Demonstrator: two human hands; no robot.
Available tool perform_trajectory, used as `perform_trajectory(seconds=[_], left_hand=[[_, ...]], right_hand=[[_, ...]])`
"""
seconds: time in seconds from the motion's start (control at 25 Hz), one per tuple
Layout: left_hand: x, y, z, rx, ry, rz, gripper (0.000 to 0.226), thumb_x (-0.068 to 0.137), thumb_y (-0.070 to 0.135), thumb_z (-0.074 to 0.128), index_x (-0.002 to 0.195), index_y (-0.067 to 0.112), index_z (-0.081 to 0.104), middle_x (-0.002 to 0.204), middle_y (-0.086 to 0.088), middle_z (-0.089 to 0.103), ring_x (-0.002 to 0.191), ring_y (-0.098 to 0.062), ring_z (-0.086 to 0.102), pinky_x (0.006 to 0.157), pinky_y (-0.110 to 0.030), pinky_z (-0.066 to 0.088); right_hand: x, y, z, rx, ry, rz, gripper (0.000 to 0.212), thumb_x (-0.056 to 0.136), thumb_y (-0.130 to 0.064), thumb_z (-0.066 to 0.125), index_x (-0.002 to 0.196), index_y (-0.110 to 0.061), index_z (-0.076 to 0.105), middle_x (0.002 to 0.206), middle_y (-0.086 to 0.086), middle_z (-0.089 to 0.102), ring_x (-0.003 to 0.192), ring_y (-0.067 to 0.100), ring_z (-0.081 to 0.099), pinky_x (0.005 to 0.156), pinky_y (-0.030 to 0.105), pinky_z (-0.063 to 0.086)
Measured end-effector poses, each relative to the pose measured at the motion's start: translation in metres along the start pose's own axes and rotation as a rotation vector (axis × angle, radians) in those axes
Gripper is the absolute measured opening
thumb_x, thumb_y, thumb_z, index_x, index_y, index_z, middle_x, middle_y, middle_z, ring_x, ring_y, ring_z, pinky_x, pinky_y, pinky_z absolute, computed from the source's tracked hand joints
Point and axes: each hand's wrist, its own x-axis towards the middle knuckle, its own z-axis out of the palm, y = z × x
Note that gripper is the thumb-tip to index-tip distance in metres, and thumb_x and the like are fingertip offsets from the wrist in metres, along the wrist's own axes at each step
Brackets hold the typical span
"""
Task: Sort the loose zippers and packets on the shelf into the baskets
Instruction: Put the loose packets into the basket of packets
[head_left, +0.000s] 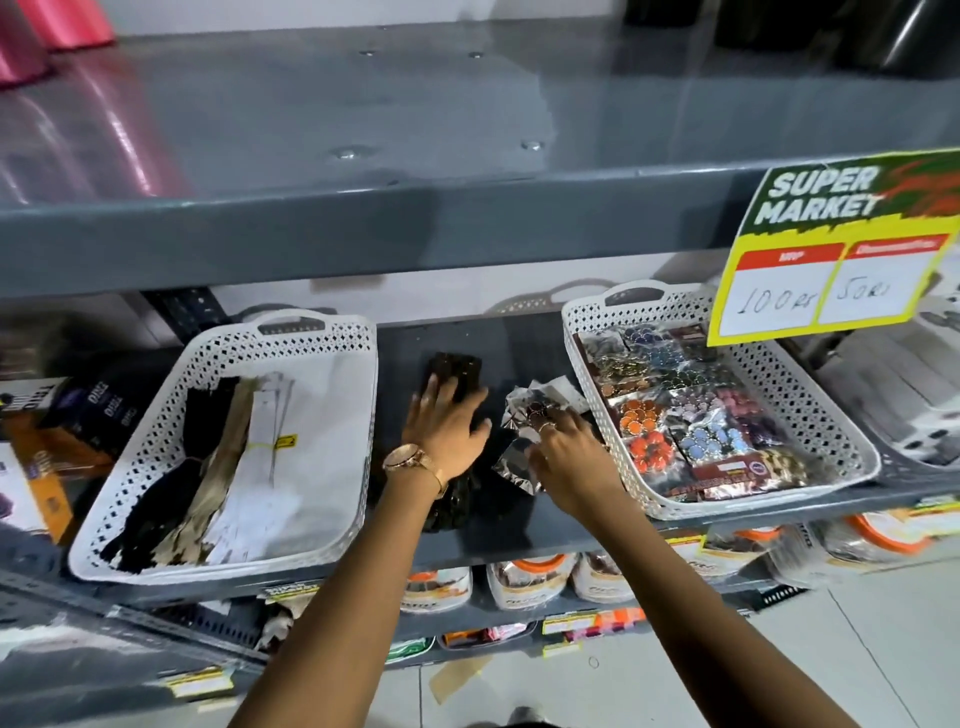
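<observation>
Left hand (445, 427) is laid flat and open on the dark zippers (453, 374) between the baskets while the right hand (563, 451) is closed on a crinkled packet (524, 410), judged due for lifting into the right basket (841, 415).

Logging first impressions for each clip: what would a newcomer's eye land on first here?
Probably the yellow SUPER MARKET price sign hanging at upper right, then the two hands mid-shelf: the left hand flat on dark packets, the right hand on a crinkled shiny packet. White baskets flank them: zippers at left, colourful button packets at right.
</observation>
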Motion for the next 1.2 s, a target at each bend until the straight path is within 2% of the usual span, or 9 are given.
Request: perform_trajectory(seconds=[0.08, 0.24, 0.36, 0.48, 0.6, 0.8, 1.0, 1.12, 1.2], left_hand=[[0.004, -0.010, 0.025, -0.011, -0.155, -0.128, 0.058, 0.094, 0.046, 0.038, 0.148, 0.033, 0.020, 0.162, -0.010, 0.002, 0.148, -0.034, -0.008, 0.122, -0.050, -0.002], [-0.003, -0.008, 0.041, -0.048, -0.058, -0.255, 0.063, 0.096, 0.043, 0.032, 0.151, 0.025, 0.008, 0.161, -0.015, -0.009, 0.146, -0.035, -0.018, 0.121, -0.050, -0.006], [0.000, -0.001, 0.036, -0.011, 0.005, -0.246, 0.067, 0.094, 0.046, 0.034, 0.152, 0.022, 0.009, 0.160, -0.019, -0.008, 0.146, -0.038, -0.018, 0.120, -0.051, -0.008], [0.003, 0.018, 0.024, -0.046, 0.158, -0.034, 0.064, 0.091, 0.044, 0.047, 0.146, 0.016, 0.030, 0.155, -0.022, 0.025, 0.145, -0.038, 0.020, 0.119, -0.044, 0.018], [0.002, 0.039, 0.018, -0.225, -0.039, -0.029, 0.051, 0.082, 0.041, 0.064, 0.122, 0.010, 0.054, 0.125, -0.016, 0.060, 0.115, -0.036, 0.057, 0.094, -0.039, 0.048], [0.004, 0.037, 0.027, -0.224, -0.060, -0.127, 0.048, 0.077, 0.020, 0.072, 0.117, 0.006, 0.047, 0.119, -0.020, 0.063, 0.109, -0.040, 0.061, 0.090, -0.042, 0.053], [0.006, 0.028, 0.011, -0.430, -0.003, -0.141, 0.026, 0.071, 0.029, 0.077, 0.091, 0.019, 0.064, 0.105, -0.007, 0.070, 0.099, -0.031, 0.065, 0.078, -0.035, 0.053], [-0.001, 0.036, 0.005, -0.233, 0.209, 0.023, 0.024, 0.078, 0.015, 0.064, 0.101, 0.023, 0.061, 0.115, -0.004, 0.062, 0.104, -0.031, 0.060, 0.074, -0.039, 0.054], [-0.009, 0.046, 0.010, -0.033, 0.204, 0.147, 0.035, 0.083, 0.006, 0.057, 0.114, 0.021, 0.058, 0.126, -0.005, 0.055, 0.112, -0.031, 0.057, 0.079, -0.041, 0.054]], right_hand=[[0.006, -0.003, 0.008, -0.060, -0.036, -0.007, 0.045, 0.095, -0.034, 0.036, 0.131, -0.009, 0.046, 0.151, 0.015, 0.031, 0.145, 0.034, 0.018, 0.116, 0.051, 0.027], [0.002, -0.005, 0.016, -0.064, -0.026, -0.002, 0.052, 0.097, -0.031, 0.040, 0.144, -0.012, 0.030, 0.158, 0.012, 0.018, 0.147, 0.034, 0.010, 0.120, 0.048, 0.016], [0.004, 0.001, 0.008, -0.019, 0.009, -0.051, 0.045, 0.097, -0.029, 0.040, 0.138, -0.013, 0.041, 0.157, 0.010, 0.024, 0.147, 0.031, 0.014, 0.120, 0.047, 0.020], [0.023, 0.002, -0.021, 0.031, 0.098, -0.012, 0.046, 0.094, -0.005, 0.044, 0.139, -0.008, 0.041, 0.149, 0.013, 0.037, 0.135, 0.031, 0.039, 0.110, 0.044, 0.040], [0.054, 0.005, -0.040, -0.006, -0.019, 0.004, 0.049, 0.088, 0.008, 0.047, 0.135, -0.005, 0.045, 0.137, 0.018, 0.050, 0.122, 0.034, 0.053, 0.102, 0.044, 0.048], [0.071, 0.008, -0.036, -0.094, -0.042, -0.055, 0.036, 0.083, 0.003, 0.061, 0.118, -0.005, 0.058, 0.117, 0.022, 0.065, 0.109, 0.038, 0.063, 0.092, 0.046, 0.053], [0.067, 0.008, -0.046, 0.010, 0.070, -0.047, 0.038, 0.085, 0.000, 0.055, 0.121, -0.009, 0.058, 0.122, 0.018, 0.062, 0.111, 0.037, 0.061, 0.094, 0.044, 0.052], [0.055, 0.006, -0.068, 0.267, 0.232, 0.033, 0.041, 0.085, 0.005, 0.050, 0.124, -0.008, 0.059, 0.129, 0.014, 0.061, 0.118, 0.032, 0.059, 0.102, 0.037, 0.048], [0.049, 0.008, -0.080, 0.315, 0.194, 0.081, 0.044, 0.085, 0.009, 0.045, 0.123, -0.009, 0.059, 0.134, 0.011, 0.057, 0.123, 0.027, 0.054, 0.097, 0.025, 0.042]])
